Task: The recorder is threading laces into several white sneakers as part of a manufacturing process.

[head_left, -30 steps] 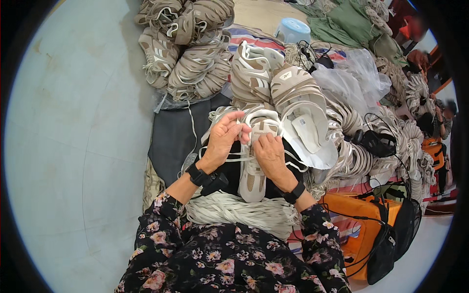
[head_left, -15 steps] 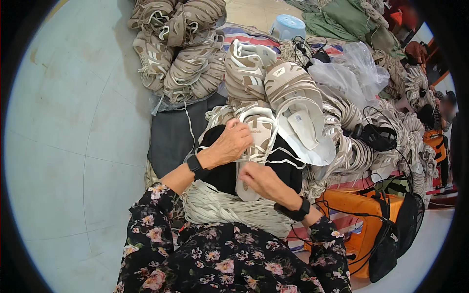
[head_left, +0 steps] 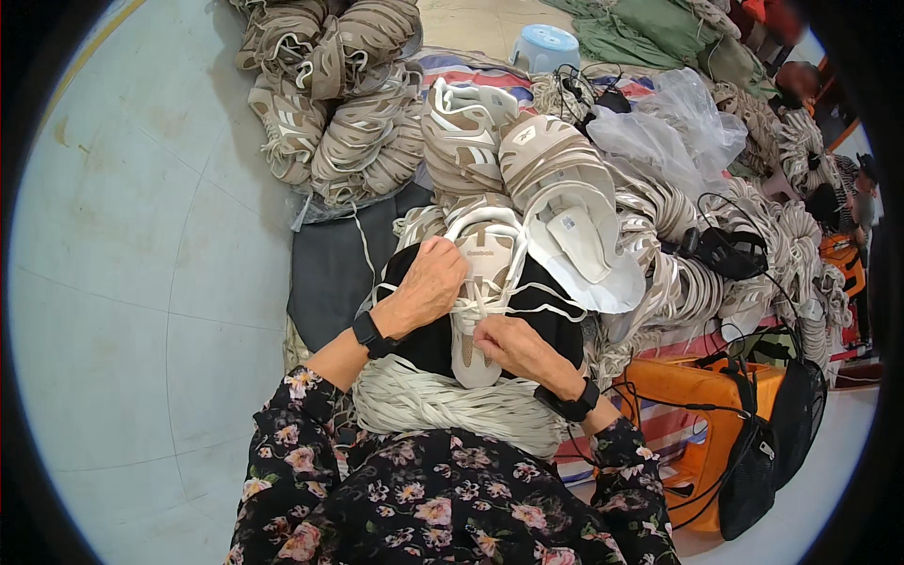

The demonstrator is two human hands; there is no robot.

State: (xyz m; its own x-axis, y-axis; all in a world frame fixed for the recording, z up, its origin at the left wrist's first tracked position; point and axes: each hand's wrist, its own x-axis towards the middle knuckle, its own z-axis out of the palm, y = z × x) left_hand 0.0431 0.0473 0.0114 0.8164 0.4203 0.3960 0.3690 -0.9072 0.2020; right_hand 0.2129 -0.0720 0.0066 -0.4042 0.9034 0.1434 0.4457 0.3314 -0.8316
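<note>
A beige and white shoe upper (head_left: 488,268) lies over my black-clad lap, its toe toward me and its tongue facing up. White shoelace (head_left: 541,290) crosses its front and trails off to the right. Curled against the upper's left edge is my left hand (head_left: 431,287), its fingertips pressed together. My right hand (head_left: 523,347) is closed near the toe, just below the crossed lace. What either hand pinches is hidden. Below the toe, a thick bundle of pale laces (head_left: 452,405) lies across my lap.
Stacked shoe uppers (head_left: 556,155) sit right beyond the worked one; more stacks (head_left: 363,118) stand far left. Bundled uppers (head_left: 692,292) and a clear plastic bag (head_left: 673,132) are on the right. An orange stool (head_left: 702,405) with black bags and cables stands near right, a blue stool (head_left: 546,47) farther back.
The view has shifted slightly. My left hand has moved a little left and down, off the tongue; my right hand has moved slightly right, baring more of the toe.
</note>
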